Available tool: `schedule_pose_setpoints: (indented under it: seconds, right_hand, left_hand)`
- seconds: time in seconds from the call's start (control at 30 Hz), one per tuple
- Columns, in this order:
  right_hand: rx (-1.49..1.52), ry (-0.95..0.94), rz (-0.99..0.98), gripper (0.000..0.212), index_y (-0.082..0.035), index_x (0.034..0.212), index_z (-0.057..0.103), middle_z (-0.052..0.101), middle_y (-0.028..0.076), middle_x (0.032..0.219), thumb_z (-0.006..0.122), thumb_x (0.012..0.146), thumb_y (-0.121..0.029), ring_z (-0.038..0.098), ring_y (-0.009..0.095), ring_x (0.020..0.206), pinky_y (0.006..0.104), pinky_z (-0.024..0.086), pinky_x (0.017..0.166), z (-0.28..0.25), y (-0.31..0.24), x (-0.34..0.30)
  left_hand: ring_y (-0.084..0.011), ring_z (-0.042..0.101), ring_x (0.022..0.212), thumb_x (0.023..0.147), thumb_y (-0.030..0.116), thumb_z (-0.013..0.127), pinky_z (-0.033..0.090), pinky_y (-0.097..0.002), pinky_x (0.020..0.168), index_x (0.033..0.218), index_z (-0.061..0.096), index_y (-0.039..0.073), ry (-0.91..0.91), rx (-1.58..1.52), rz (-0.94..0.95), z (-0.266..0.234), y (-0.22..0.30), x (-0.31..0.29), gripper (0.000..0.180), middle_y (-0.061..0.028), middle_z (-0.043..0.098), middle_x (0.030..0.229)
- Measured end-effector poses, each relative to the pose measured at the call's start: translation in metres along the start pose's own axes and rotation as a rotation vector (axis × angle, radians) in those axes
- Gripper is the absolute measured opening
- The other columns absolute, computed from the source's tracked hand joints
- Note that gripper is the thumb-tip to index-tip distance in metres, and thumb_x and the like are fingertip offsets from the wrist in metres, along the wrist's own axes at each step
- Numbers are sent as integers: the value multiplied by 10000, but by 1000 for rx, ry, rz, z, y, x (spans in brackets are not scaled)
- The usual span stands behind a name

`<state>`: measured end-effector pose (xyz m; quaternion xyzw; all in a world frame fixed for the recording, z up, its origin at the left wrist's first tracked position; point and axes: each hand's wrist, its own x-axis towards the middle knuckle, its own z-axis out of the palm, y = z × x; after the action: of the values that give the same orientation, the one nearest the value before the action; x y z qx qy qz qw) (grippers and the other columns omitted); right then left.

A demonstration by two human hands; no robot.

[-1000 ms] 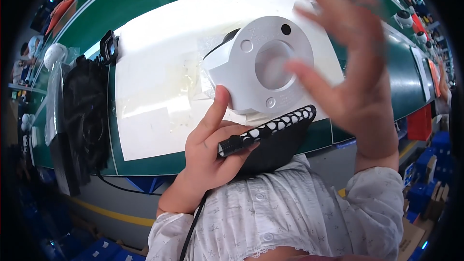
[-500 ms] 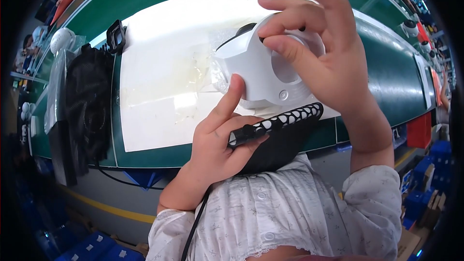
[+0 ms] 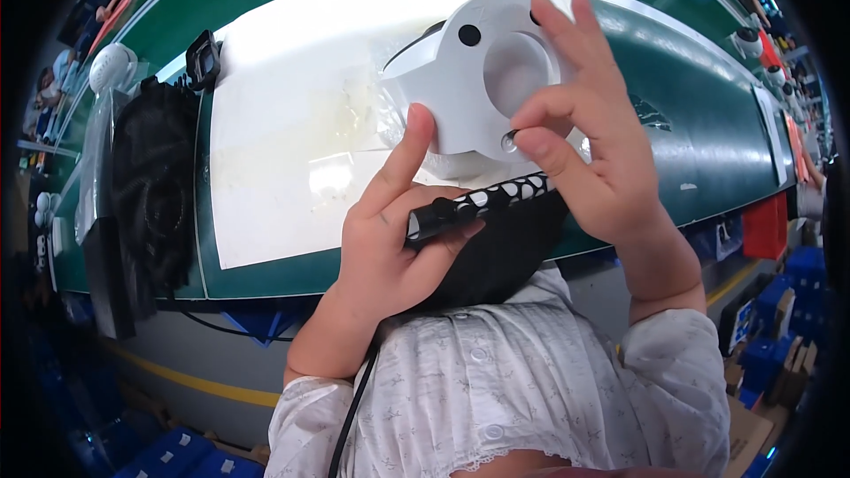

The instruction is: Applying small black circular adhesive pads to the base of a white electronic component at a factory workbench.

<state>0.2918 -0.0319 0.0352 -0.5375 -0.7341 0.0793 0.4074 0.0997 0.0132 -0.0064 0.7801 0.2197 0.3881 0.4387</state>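
Note:
A white plastic housing (image 3: 447, 111) with a wide round opening lies tilted on the work surface. One black round pad (image 3: 469, 34) sits on its face; another shows beside my right fingertips. My right hand (image 3: 593, 137) pinches a small black pad (image 3: 510, 134), mostly hidden by the fingertips, at the lower round recess of the housing. My left hand (image 3: 385, 235) grips a curled black sheet (image 3: 487, 204) with rows of round white spots. Its raised index finger is close against the housing's near side; whether it touches I cannot tell.
White sheeting (image 3: 274, 150) covers part of the green table (image 3: 708, 142). Clear plastic film (image 3: 381, 115) lies under the housing. At the left are a black bag (image 3: 159, 177), a black-framed device (image 3: 203, 59) and a white rounded part (image 3: 112, 66). A black cable hangs near my left forearm.
My right fingertips have moved from the black pad on the housing's upper left down to the lower recess, uncovering that pad. The left hand still grips the sheet.

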Motion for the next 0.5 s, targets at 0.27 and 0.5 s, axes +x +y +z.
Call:
schedule_pose_setpoints:
  seconds: [0.27,0.5]
  right_hand:
    - [-368,-6,-49,174,-68,873,611,385,185,1268,542,795,-207,245,349,1242,404,143,984,-3,-15,-11]
    - [-496,-46,-39,319,-91,1007,591,414,156,1246,499,821,-334,288,351,1214,446,126,979,-4,-24,-26]
  left_hand:
    - [-300,423,1141,627,-17,656,388,-288,864,772,587,-43,17,22,15,2,-1,2,163,-220,302,1308]
    - [-289,415,1151,626,-14,660,389,-284,857,751,589,-50,13,68,8,2,1,2,148,-221,300,1309]
